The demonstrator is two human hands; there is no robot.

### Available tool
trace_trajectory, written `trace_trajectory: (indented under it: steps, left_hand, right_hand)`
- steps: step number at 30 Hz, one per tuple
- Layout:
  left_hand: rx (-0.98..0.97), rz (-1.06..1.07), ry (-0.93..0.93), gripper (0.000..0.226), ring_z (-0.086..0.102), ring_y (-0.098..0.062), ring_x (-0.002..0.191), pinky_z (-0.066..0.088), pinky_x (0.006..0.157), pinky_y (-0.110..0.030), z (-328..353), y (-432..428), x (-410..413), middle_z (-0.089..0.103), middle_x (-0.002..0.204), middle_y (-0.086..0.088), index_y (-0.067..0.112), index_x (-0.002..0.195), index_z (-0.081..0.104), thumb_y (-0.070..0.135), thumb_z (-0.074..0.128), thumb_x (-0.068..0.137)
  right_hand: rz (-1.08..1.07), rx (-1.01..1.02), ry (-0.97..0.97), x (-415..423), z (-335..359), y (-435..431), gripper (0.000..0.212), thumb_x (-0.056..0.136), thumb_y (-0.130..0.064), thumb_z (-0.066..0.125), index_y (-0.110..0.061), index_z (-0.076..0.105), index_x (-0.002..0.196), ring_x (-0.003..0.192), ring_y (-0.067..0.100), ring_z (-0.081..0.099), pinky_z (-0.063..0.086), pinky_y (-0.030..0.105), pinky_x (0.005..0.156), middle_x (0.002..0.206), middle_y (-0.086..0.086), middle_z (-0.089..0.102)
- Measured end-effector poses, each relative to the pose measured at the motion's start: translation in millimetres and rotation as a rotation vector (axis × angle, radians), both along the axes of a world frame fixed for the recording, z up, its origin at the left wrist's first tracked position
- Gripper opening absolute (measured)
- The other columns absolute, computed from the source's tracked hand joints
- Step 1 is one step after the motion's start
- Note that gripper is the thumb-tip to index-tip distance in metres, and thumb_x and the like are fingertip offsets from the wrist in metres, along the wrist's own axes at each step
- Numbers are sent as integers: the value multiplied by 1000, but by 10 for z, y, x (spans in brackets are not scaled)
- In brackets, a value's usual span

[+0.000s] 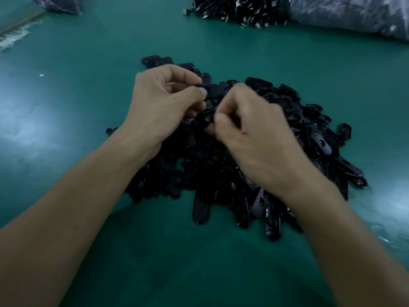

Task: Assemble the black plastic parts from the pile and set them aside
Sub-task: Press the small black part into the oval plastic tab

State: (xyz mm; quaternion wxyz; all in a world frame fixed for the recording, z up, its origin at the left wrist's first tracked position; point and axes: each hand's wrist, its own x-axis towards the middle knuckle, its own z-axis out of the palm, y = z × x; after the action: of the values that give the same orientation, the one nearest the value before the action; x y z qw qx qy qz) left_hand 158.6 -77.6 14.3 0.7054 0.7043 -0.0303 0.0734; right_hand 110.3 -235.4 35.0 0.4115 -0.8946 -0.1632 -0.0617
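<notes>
A big pile of black plastic parts [298, 138] lies on the green table [88, 69] at the centre. Above its left half, my left hand [161, 100] pinches a flat oblong black part [210, 87] between thumb and fingers. My right hand [250, 134] is just to the right of it, fingers curled, pinching a small black piece [209, 120] at its thumb tip. The two hands are close together, nearly touching. A few flat black parts [155, 60] lie apart just behind my left hand.
At the far edge sits a heap of black cables with metal plugs [234, 9]. A clear plastic bag of dark goods [354, 14] lies at the back right, another bag [57, 3] at the back left. Bare green table surrounds the pile.
</notes>
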Motion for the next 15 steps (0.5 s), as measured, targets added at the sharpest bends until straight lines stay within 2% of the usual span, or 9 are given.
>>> trace_trajectory:
  steps: [2,5,6,8,9,10,13,15]
  left_hand:
    - [32,-29,15,15,70,-13,65,55,60,-23,-5,-31,-22,72,65,0,15,84,67,3,75,83]
    - [72,-98,20,16,71,-12,65,54,60,-20,-1,-70,-63,72,66,1,16,84,67,3,76,84]
    - [85,-123,15,16,71,-12,65,54,60,-19,1,-79,-76,72,66,1,16,85,68,3,76,84]
    - [108,-158,7,16,71,-12,64,55,60,-19,3,-88,-94,72,65,1,16,85,68,3,76,84]
    - [117,-171,5,16,71,-12,64,55,60,-20,2,-90,-98,72,65,1,16,85,68,3,76,84]
    - [124,-181,4,16,71,-13,65,55,61,-20,2,-94,-104,72,65,1,16,85,68,3,76,84]
    - [135,-197,15,15,72,-13,65,55,61,-20,-2,-107,-116,72,66,0,16,86,68,3,77,84]
    - [135,-199,23,15,71,-13,65,56,61,-20,-6,-107,-115,72,65,0,15,87,68,3,77,84]
  right_hand:
    - [-59,24,-18,10,-32,-149,12,98,-19,54,-22,52,87,73,14,68,54,32,58,79,-2,67]
    - [-182,68,-43,32,-98,-324,13,90,-21,62,-23,52,82,59,3,54,44,21,50,74,-3,64]
    - [-202,96,-35,35,-110,-360,12,88,-22,62,-24,52,81,59,5,54,44,23,51,76,0,65]
    - [-203,161,-23,28,-125,-403,8,85,-24,59,-29,52,83,67,18,63,50,36,56,79,4,69]
    - [-194,192,-19,26,-128,-416,9,85,-24,57,-33,54,86,70,23,64,53,38,60,79,3,70]
    - [-179,220,-12,23,-132,-424,13,87,-22,57,-35,57,90,70,22,65,54,35,61,80,-2,72]
    - [-145,236,-19,13,-164,-444,28,95,-8,57,-33,70,98,68,4,66,48,14,59,80,-13,74]
    - [-151,254,-31,12,-192,-450,29,94,-4,59,-30,73,95,71,3,69,48,10,61,80,-14,75]
